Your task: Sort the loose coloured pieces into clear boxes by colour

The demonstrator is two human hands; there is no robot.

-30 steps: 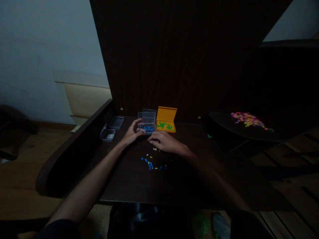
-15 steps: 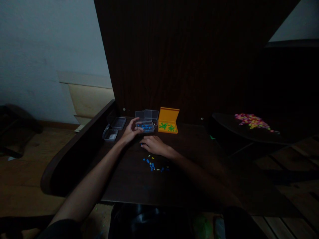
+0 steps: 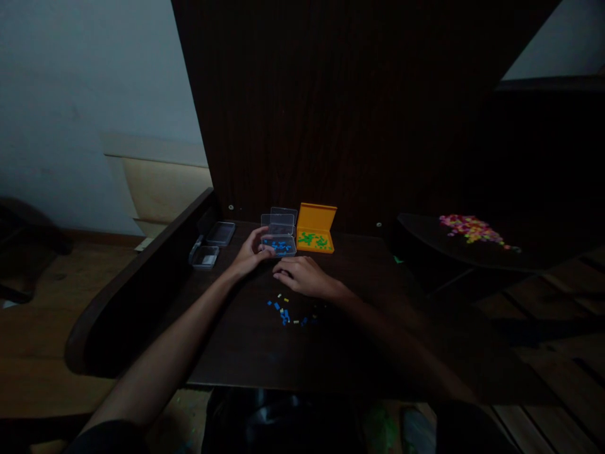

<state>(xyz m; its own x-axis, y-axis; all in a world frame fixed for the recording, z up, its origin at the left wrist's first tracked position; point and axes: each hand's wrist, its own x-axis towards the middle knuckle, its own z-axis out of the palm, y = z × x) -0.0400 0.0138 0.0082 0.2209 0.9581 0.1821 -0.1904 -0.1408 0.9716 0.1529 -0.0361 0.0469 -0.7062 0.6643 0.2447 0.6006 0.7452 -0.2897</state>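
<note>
Gripping the nearer clear box (image 3: 285, 255) at nine o'clock are my left fingers (image 3: 256, 234). I can't tell whether my right fingers (image 3: 287, 266) pinch anything.

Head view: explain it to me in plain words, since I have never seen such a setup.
There is no machine here. A camera worn on a person's head looks forward and down at that person's two bare hands. The left hand holds the left end of an open clear box with blue pieces inside. The right hand is just in front of it; whether it holds anything is hidden. To the box's right stands an open orange box of green pieces. Nearer the person, loose blue and yellow pieces lie on the dark table. Far right, a colourful pile sits on a separate dark surface.
</note>
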